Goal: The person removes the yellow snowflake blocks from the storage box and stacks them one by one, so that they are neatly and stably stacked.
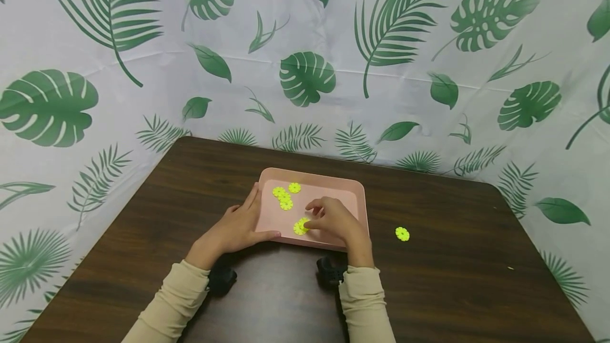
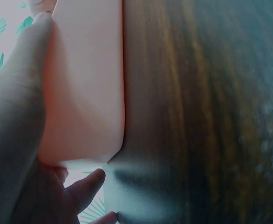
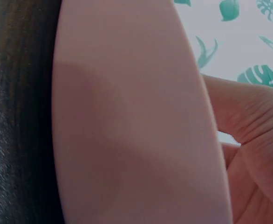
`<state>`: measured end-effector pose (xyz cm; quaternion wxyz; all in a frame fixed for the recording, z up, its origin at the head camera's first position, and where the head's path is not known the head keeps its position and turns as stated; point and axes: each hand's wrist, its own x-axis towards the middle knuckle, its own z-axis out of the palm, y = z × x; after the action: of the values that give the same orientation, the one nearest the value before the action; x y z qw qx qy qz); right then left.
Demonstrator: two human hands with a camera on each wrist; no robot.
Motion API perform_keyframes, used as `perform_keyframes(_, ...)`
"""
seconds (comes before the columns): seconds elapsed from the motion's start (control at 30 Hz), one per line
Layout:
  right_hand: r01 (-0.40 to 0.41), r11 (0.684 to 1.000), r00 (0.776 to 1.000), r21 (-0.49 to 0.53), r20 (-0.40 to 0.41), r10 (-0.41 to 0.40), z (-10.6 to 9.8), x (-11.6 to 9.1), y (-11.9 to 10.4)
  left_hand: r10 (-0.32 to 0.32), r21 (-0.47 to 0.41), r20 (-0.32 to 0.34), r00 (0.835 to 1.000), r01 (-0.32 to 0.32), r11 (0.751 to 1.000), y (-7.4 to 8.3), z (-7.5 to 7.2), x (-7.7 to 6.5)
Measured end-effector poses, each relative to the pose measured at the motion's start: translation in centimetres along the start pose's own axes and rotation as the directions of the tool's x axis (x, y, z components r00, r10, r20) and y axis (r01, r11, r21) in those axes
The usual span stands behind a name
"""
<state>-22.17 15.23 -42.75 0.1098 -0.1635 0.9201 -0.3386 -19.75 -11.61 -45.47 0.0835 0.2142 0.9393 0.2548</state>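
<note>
A shallow pink tray (image 1: 314, 178) sits on the dark wooden table. Several bright yellow notched discs (image 1: 286, 204) lie toward its left side. My left hand (image 1: 236, 228) rests against the tray's left front corner, its fingers straight along the left side and the thumb laid over the front rim. Inside the tray, near the front, are overlapping yellow discs (image 1: 299, 228). Over them reaches my right hand (image 1: 335, 219), thumb tip at the discs and index finger bent, with a gap between the two. The tray wall (image 3: 127, 116) hides the right fingertips in the right wrist view.
One more yellow disc (image 1: 402, 234) lies on the table to the right of the tray. A tiny light scrap (image 1: 510, 268) is farther right. Behind the table (image 1: 452, 279) hangs a white cloth (image 1: 267, 68) printed with green leaves.
</note>
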Motion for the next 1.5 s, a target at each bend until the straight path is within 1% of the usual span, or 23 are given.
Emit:
perform_keyframes(0.17, -0.032, 0.999, 0.998, -0.014, 0.057, 0.033, 0.4, -0.1, -0.2, 0.01, 0.004, -0.018, 1.0, -0.01, 1.0, -0.1, 0.1, 0.0)
perform_keyframes(0.3, -0.05, 0.999, 0.995, -0.017, 0.081, 0.051, 0.5, -0.2, -0.3, 0.008, 0.005, -0.018, 1.0, -0.008, 1.0, -0.1, 0.2, -0.1)
perform_keyframes(0.73, -0.011, 1.0, 0.998, 0.013, 0.065, 0.01, 1.0, -0.1, 0.2, 0.004, 0.003, -0.011, 1.0, -0.004, 1.0, 0.2, -0.1, -0.3)
perform_keyframes(1.03, 0.033, 0.999, 0.997, -0.008, 0.065, -0.032, 1.2, 0.0, 0.1, 0.001, 0.004, -0.011, 1.0, -0.001, 1.0, 0.3, -0.2, -0.3)
perform_keyframes(1.5, 0.036, 0.999, 0.995, -0.038, 0.09, -0.033, 1.4, 0.2, -0.2, 0.005, 0.002, -0.015, 1.0, -0.005, 1.0, 0.2, -0.1, -0.2)
